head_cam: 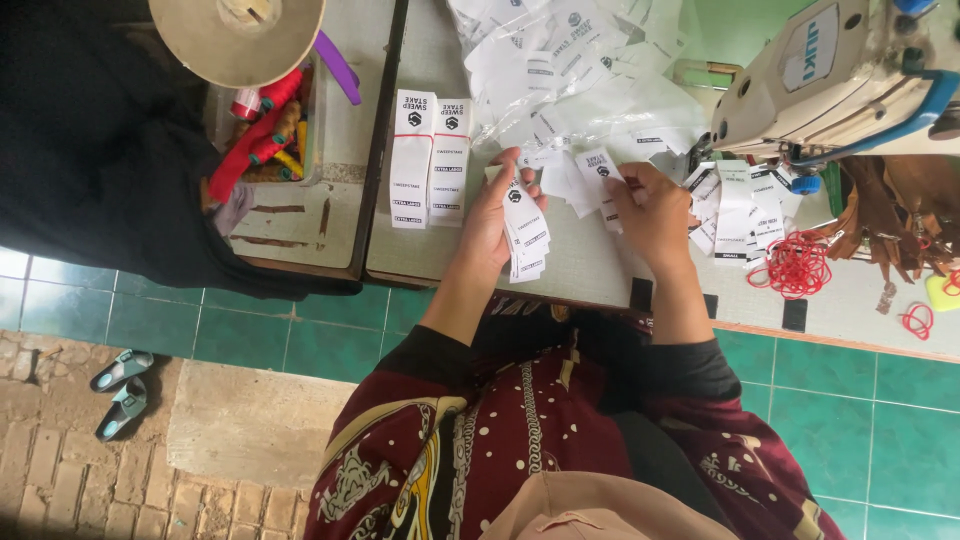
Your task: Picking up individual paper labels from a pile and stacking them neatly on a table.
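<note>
My left hand [492, 215] grips a fanned stack of white printed fabric labels [525, 235] over the near edge of the worktable [590, 265]. My right hand [655, 210] pinches a single white label [597, 165] just to the right of that stack. Behind both hands lies a loose heap of the same labels [570, 70], partly in clear plastic. Two neat stacks of labels [430, 155] lie flat on the table left of my left hand.
A sewing machine [830, 70] stands at the right, with more labels [740, 205], red rubber bands [797, 265] and brown strips beside it. At the left sit a thread cone [238, 35], a box of coloured spools [265, 125] and dark cloth. Sandals [122, 390] lie on the floor.
</note>
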